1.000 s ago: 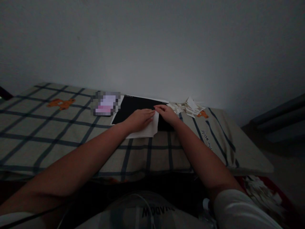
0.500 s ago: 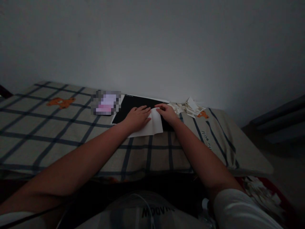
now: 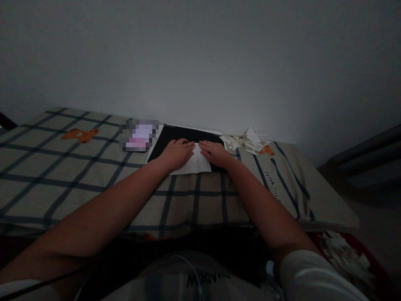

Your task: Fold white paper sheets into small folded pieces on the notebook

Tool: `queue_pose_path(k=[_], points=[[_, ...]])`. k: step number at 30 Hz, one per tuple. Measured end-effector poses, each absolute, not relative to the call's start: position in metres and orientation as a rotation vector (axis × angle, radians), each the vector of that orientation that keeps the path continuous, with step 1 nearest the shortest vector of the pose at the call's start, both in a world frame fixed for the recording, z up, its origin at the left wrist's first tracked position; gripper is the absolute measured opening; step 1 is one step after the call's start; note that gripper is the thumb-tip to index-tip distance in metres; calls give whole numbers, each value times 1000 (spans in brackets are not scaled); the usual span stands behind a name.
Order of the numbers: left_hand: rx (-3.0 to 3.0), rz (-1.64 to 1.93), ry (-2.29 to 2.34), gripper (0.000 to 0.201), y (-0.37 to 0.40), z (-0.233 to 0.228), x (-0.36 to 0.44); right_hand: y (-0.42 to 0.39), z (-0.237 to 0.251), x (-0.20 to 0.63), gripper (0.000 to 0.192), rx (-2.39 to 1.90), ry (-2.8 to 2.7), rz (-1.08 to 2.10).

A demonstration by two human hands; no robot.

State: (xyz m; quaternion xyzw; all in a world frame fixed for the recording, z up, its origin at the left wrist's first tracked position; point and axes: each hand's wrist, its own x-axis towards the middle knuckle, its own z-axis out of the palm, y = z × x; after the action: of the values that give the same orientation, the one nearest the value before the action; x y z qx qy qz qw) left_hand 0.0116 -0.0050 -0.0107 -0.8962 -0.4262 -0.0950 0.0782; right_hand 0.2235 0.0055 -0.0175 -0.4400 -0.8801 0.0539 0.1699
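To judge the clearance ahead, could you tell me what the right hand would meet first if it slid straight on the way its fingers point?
The right hand lies flat on the white paper, fingers aimed toward the left hand. Its fingertips would probably meet that hand's fingertips first, though their gap is hard to judge.

Left hand [image 3: 176,153] and right hand [image 3: 215,153] press flat on white paper [image 3: 196,164].

Checked cloth [image 3: 78,175] lies open left of the hands; paper scraps [image 3: 247,141] crowd the right.
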Motion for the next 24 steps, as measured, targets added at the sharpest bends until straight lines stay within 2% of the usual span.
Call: queue_pose_path(k=[11,24], points=[[-2631,-246,-1185,40,-7,-7,13,0,-10,227,48,-1292,-2701,5],[-2633,-202,-1213,42,-3,-16,15,-6,-9,219,48,-1408,-2747,13]])
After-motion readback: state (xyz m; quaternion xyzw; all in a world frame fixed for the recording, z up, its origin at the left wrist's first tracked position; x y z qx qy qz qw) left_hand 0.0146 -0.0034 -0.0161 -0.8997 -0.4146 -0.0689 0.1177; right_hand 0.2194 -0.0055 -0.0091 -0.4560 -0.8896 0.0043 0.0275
